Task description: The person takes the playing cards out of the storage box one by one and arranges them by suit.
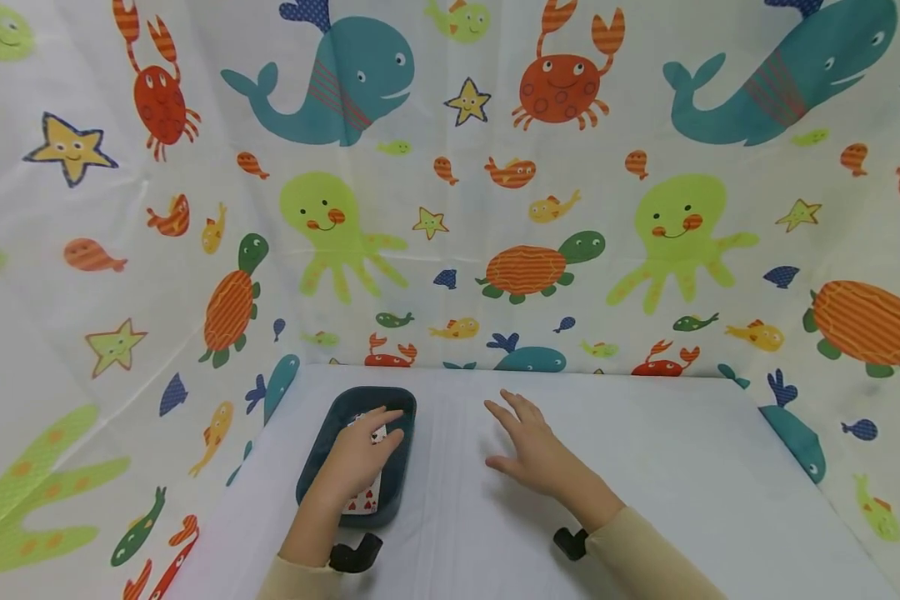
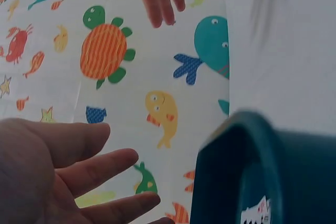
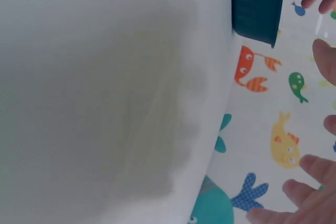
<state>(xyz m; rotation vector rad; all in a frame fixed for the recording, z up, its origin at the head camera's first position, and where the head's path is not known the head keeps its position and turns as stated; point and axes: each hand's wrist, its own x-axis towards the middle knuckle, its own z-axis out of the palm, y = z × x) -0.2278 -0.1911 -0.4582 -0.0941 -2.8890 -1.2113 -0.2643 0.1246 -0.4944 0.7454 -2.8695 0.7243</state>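
Cards in tray, lower left, long axis up-frame, under L hand, nearer than R hand; both w/ fingers apart.

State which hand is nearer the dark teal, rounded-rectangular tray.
Left. The left hand is above the dark teal tray; the right hand is off to its right, over the white tabletop.

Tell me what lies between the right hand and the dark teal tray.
The head view shows just a bare stretch of white tabletop between the right hand and the dark teal tray.
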